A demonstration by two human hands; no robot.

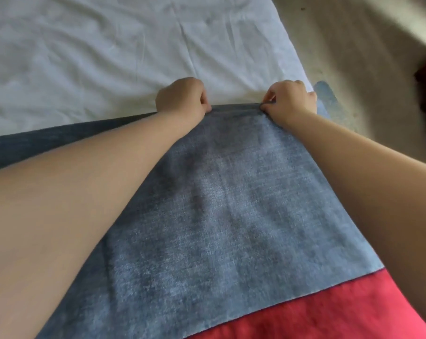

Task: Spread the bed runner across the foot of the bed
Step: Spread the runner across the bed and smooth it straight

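Two hands — left hand (182, 97), right hand (289, 100) — pinch one bed runner (219, 192).

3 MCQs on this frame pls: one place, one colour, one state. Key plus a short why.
1. Where are the left hand and right hand on the runner?
A. at its near edge
B. at its far edge
C. in its middle

2. What colour is the sheet beyond the runner?
A. white
B. green
C. black

3. What is the right hand doing?
A. lying flat on the sheet
B. hanging off the bed
C. pinching the runner's edge

Key:
1 B: both hands sit where the runner's far edge meets the sheet.
2 A: the creased cloth past the hands is white.
3 C: thumb and fingers are curled round the hem.
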